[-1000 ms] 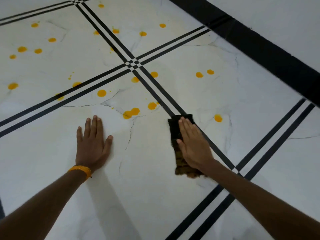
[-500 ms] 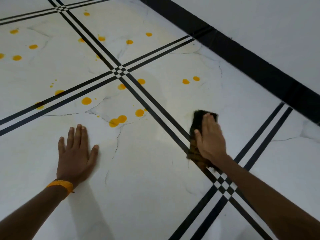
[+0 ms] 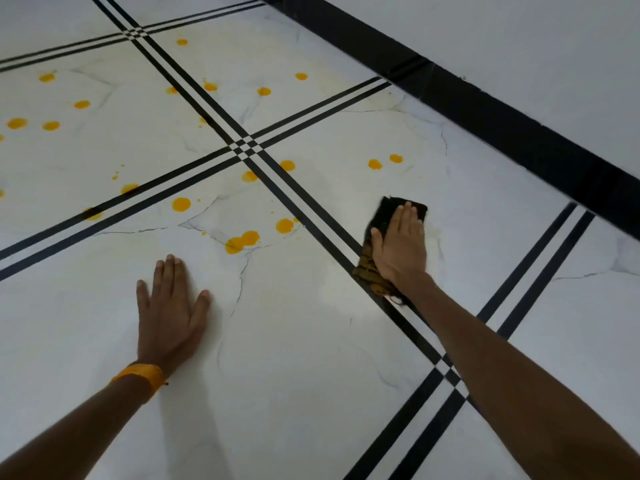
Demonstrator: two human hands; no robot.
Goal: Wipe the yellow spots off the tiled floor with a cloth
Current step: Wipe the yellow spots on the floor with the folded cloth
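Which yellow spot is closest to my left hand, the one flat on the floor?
The double blob, two spots run together, just beyond the left hand and toward the right. All the others are single spots lying farther away.

Single head-worn view (wide-angle lens), looking forward and steeply down from close above the tiled floor (image 3: 311, 341); black skirting (image 3: 519, 140) and wall (image 3: 519, 46) cross the upper right corner.
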